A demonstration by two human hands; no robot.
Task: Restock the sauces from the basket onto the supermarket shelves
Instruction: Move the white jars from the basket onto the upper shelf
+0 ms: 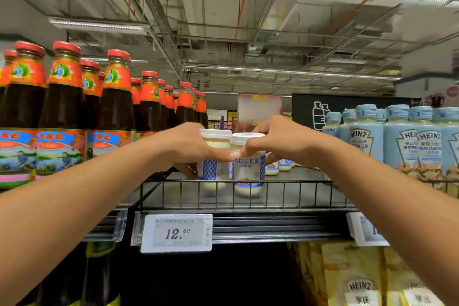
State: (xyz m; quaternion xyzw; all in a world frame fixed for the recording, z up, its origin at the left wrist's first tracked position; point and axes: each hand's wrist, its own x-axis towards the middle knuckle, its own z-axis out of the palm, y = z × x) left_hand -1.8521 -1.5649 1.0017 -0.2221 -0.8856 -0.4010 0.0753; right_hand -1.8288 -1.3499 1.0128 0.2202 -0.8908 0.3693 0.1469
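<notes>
Both jars sit just behind the wire rail (285,194) at the shelf's front edge, side by side and touching. That suits a paired placement into the open stretch behind the rail, which is there to stop stock sliding off. The left hand (185,146) wraps the left jar (216,156) high up, thumb and fingers curled round its shoulder under the lid. The right hand (280,141) grips the right jar (248,164) the same way, fingertips clamped just below its cap. Holding near the top probably lets the bases clear the rail and settle upright. Whether the bases already rest on the shelf I cannot tell. Each jar is squat clear glass with pale creamy dressing, a white screw lid and a blue-and-white patterned label. More of the same jars (278,166) stand further behind the rail. Dark red-capped bottles (116,97) stand to the rail's left and pale blue Heinz bottles (400,136) to its right. A price tag (176,233) hangs below it.
</notes>
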